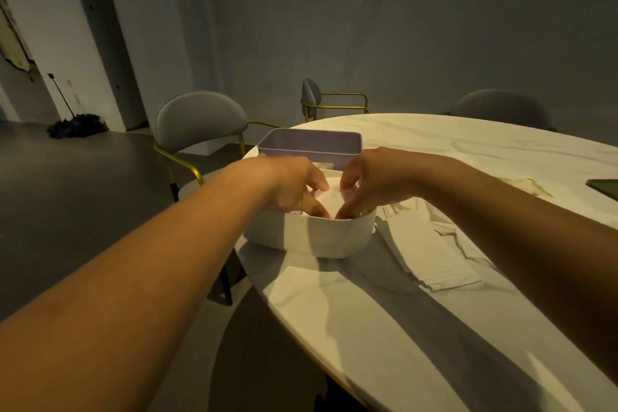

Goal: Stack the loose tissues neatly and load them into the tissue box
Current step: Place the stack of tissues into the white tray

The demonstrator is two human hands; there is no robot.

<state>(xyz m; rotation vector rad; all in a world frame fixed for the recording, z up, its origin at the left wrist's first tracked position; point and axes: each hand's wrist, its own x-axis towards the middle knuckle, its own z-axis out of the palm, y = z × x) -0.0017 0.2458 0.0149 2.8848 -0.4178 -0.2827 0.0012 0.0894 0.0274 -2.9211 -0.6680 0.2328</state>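
Forearms point(150, 261) reach to the white tissue box point(311, 239). My left hand point(294, 186) and right hand point(376, 182) settle tissues point(329, 202) inside, fingertips down; pinching or pressing, I can't tell. Next, I judge, comes the loose stack point(431, 257) just beside.

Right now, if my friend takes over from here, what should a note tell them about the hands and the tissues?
Left hand: fingers down inside the white tissue box, on the tissues in the box; pinching or pressing, unclear.
Right hand: the same, from the other side.
Done: some tissues are in the box.
Left: a pile of loose tissues lies on the table right of the box, not yet loaded.
A purple tray sits behind the box.
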